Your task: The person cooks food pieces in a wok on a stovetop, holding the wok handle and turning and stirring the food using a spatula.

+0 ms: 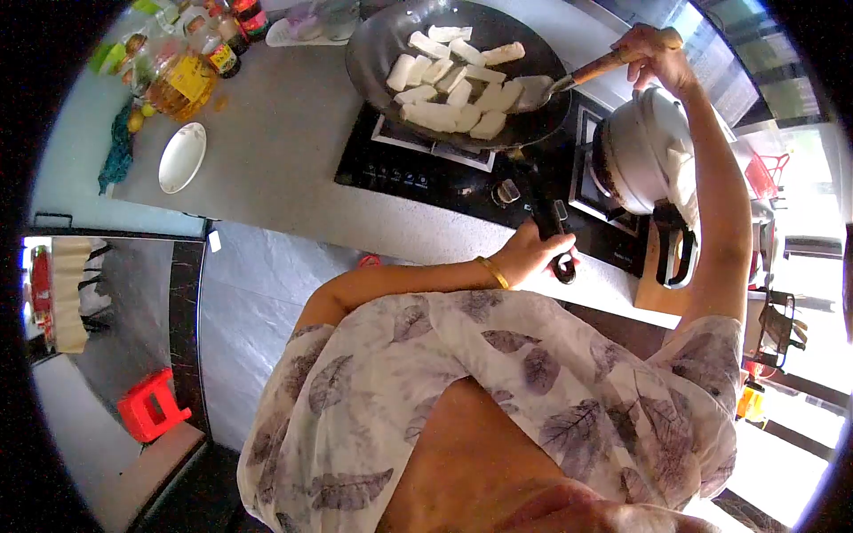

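The left hand had its grip wrapped around the long black handle of the round dark metal wok. The right hand held in a narrow grip the metal spatula with brown wooden shaft (near the shaft's far end). The flat white oblong pieces lay inside the wok, over the black glossy stove, and the spatula's blade was just beside them.

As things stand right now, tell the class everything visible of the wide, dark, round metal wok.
The wok, dark grey inside, sits over the left side of a glossy black hob. Its long black handle runs down the picture, gripped near its end by the left hand. Inside are white, blocky pieces and the blade of a wooden-handled metal spatula.
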`<move>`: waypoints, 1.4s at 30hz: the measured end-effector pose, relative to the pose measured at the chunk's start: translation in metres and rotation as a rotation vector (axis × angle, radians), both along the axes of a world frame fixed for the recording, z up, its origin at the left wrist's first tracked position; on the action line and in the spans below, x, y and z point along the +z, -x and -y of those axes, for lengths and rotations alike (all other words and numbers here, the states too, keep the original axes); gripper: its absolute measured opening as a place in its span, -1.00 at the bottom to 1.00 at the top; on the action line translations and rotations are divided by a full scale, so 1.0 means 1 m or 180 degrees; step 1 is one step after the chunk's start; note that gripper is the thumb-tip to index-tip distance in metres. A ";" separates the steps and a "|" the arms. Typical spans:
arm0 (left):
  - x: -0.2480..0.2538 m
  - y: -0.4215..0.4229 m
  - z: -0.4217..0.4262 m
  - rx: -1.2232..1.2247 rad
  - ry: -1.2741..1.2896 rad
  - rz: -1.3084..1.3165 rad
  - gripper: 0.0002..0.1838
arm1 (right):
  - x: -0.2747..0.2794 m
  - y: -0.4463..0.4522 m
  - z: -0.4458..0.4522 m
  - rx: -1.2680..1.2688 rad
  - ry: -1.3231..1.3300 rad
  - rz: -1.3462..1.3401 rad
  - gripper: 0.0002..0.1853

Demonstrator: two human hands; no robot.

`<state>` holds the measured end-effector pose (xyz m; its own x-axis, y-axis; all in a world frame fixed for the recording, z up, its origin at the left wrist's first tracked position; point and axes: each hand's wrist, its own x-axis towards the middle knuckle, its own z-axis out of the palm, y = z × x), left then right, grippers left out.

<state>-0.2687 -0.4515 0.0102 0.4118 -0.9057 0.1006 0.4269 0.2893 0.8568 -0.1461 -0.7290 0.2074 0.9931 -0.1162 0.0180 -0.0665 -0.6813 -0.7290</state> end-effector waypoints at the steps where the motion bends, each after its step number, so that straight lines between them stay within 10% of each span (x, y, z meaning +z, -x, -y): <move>1: 0.007 -0.002 -0.001 -0.0188 -0.0199 -0.0615 -0.75 | -0.006 0.006 -0.002 0.0025 0.0050 -0.0156 -0.70; 42: -0.001 0.002 0.008 -0.0178 -0.0192 -0.1201 -0.82 | -0.021 0.010 -0.021 -0.0174 -0.0470 0.0213 -0.70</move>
<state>-0.2709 -0.4591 0.0090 0.3596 -0.9274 -0.1027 0.7292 0.2107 0.6511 -0.1562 -0.7080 0.1860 0.9823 -0.1764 0.0626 -0.0486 -0.5630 -0.8250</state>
